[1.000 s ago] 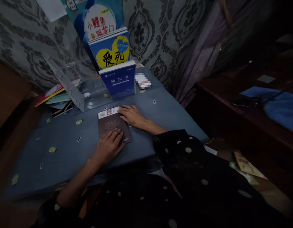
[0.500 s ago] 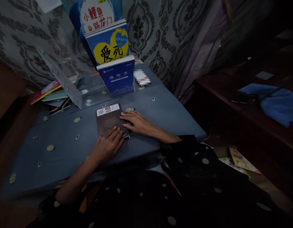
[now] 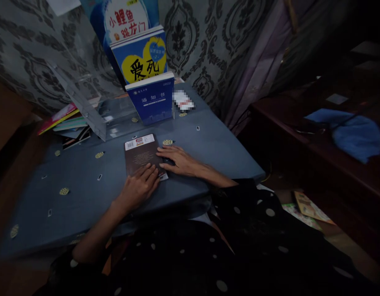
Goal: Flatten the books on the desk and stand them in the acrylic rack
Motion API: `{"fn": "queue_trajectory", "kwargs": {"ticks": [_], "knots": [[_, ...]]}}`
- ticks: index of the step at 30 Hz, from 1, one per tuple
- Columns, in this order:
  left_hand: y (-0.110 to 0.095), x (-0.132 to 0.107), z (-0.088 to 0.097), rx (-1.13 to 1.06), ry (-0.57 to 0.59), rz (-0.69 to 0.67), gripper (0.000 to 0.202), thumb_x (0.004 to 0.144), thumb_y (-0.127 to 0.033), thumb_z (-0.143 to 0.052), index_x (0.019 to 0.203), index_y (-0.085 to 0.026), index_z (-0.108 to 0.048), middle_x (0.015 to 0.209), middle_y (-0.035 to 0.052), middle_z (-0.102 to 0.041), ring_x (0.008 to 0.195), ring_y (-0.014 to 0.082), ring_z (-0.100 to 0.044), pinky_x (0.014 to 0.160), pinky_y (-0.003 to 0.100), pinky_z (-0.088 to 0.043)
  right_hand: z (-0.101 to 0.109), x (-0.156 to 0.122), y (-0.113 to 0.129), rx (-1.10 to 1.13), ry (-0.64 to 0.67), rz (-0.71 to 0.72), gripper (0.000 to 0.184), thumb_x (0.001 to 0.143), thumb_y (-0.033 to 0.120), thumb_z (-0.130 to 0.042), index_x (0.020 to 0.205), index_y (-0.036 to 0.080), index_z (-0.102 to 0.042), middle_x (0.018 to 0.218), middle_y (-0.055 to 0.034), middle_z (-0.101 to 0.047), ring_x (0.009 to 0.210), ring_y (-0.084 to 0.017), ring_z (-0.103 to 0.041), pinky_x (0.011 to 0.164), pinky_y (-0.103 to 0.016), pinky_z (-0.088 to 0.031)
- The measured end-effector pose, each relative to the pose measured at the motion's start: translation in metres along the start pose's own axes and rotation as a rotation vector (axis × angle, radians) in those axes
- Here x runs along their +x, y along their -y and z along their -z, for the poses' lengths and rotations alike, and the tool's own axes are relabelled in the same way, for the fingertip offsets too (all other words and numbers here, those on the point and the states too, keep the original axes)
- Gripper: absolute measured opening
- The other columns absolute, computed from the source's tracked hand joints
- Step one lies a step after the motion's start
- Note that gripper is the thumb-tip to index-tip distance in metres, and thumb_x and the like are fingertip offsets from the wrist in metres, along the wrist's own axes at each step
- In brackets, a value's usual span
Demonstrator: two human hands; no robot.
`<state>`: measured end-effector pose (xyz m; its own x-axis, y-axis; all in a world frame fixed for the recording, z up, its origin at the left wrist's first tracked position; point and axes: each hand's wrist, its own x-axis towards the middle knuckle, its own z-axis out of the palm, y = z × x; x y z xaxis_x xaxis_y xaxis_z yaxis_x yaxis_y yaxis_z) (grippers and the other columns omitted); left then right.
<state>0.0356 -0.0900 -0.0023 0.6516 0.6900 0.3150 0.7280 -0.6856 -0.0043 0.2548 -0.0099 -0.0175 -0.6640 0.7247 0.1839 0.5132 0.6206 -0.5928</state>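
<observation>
A dark brown book (image 3: 140, 154) lies flat on the table, with a white barcode label along its far end. My left hand (image 3: 140, 183) rests palm down over the near edge of the book, its fingers stretched out on the cover. At the right edge of the book lies my right hand (image 3: 181, 161), fingertips touching the cover and thumb held apart below them. Something dark shows between that thumb and the fingers; whether it is an object or shadow I cannot make out.
Beyond the book, a blue book (image 3: 151, 100), a yellow-and-blue book (image 3: 143, 61) and a taller picture book (image 3: 125, 18) stand in a clear rack (image 3: 97, 123). Several thin books (image 3: 68, 123) lie left. A blue cloth (image 3: 356, 135) is on the dark red furniture (image 3: 270, 123) at right.
The view has shifted very slightly. Both hands stay on the brown book; its near right corner shows a little more white beside my left fingertips.
</observation>
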Motion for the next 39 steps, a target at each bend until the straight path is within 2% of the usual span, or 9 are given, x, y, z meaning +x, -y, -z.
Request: {"fn": "queue_trajectory", "kwargs": {"ticks": [6,13,17,22,29,33,39], "knots": [[-0.004,-0.003,-0.004,0.047,-0.026,0.011,0.034,0.103,-0.032,-0.048,0.122,-0.012,-0.067,0.126,0.0158,-0.070,0.124,0.0292,-0.064,0.102,0.046,-0.056,-0.002,-0.008,0.003,-0.042,0.044,0.002,0.073,0.088,0.052,-0.068,0.150,0.020,-0.046,0.160,-0.0134,-0.038,0.150,-0.030,-0.032,0.122,-0.056,-0.025],[-0.003,-0.002,0.007,-0.006,0.030,0.062,0.037,0.103,-0.041,-0.048,0.127,-0.018,-0.064,0.129,0.0130,-0.068,0.125,0.0274,-0.062,0.102,0.044,-0.054,-0.008,-0.013,0.002,-0.077,0.013,0.032,0.072,0.090,0.052,-0.066,0.152,0.024,-0.043,0.161,-0.0118,-0.038,0.150,-0.028,-0.032,0.123,-0.055,-0.025],[0.009,0.008,0.010,0.008,0.105,0.086,0.036,0.104,-0.033,-0.043,0.131,-0.016,-0.061,0.134,0.0126,-0.066,0.121,0.0253,-0.063,0.103,0.042,-0.052,-0.009,-0.015,0.004,-0.093,0.022,0.018,0.076,0.090,0.056,-0.065,0.153,0.020,-0.042,0.160,-0.0143,-0.039,0.150,-0.029,-0.033,0.123,-0.056,-0.024],[0.038,0.034,-0.005,0.006,0.157,0.102,0.041,0.103,-0.028,-0.042,0.139,-0.014,-0.055,0.143,0.0140,-0.059,0.131,0.0256,-0.057,0.111,0.044,-0.044,-0.009,-0.016,0.006,-0.098,0.041,0.003,0.082,0.088,0.060,-0.065,0.153,0.016,-0.041,0.158,-0.0167,-0.040,0.150,-0.030,-0.032,0.123,-0.056,-0.024],[0.075,0.072,-0.023,-0.013,0.164,0.136,0.044,0.102,-0.029,-0.041,0.141,-0.014,-0.054,0.148,0.0144,-0.055,0.137,0.0239,-0.052,0.117,0.043,-0.037,-0.009,-0.016,0.004,-0.086,0.017,0.030,0.077,0.088,0.059,-0.065,0.153,0.025,-0.041,0.158,-0.0119,-0.042,0.149,-0.030,-0.034,0.123,-0.057,-0.025],[0.080,0.078,-0.027,0.002,0.140,0.142,0.044,0.102,-0.028,-0.040,0.140,-0.013,-0.054,0.148,0.0148,-0.055,0.136,0.0249,-0.052,0.114,0.043,-0.039,-0.009,-0.016,0.004,-0.079,0.041,0.017,0.077,0.089,0.059,-0.064,0.153,0.022,-0.042,0.158,-0.0128,-0.041,0.150,-0.029,-0.032,0.123,-0.057,-0.023],[0.077,0.075,-0.031,0.009,0.107,0.164,0.044,0.101,-0.026,-0.041,0.141,-0.011,-0.053,0.149,0.0147,-0.054,0.137,0.0256,-0.051,0.113,0.045,-0.038,-0.001,-0.011,0.007,-0.068,0.087,-0.017,0.081,0.085,0.061,-0.068,0.151,0.019,-0.046,0.158,-0.0153,-0.042,0.150,-0.031,-0.033,0.123,-0.056,-0.024]]}}
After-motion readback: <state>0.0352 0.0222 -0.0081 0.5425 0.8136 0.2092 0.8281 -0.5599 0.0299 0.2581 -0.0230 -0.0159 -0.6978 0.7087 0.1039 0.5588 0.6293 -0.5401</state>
